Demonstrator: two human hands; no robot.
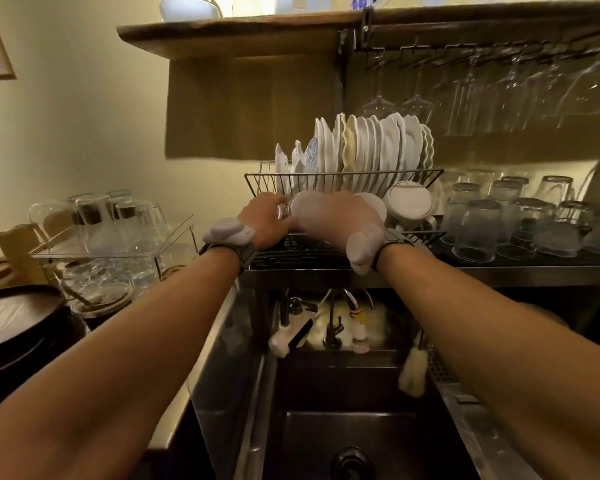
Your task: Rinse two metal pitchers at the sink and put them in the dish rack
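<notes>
Sink basin (343,427) lies below. Left hand (267,220) curls around a shiny pitcher (283,211) at the dish rack (343,174), which is packed with upright white plates (371,147); right hand (333,216) is blurred, grip unclear.

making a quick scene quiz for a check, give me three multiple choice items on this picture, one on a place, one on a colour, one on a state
1. Where are the left hand and right hand?
A. down in the sink basin
B. at the front of the dish rack
C. on the counter at the far left

2. What colour are most of the plates standing in the rack?
A. black
B. red
C. white

3. How are the stemmed glasses under the shelf kept?
A. hanging upside down
B. standing upright on the counter
C. lying in the sink

Answers: 1 B, both arms reach up to the rack's front edge. 2 C, the upright row looks white. 3 A, their bowls point down from a rail.
</notes>
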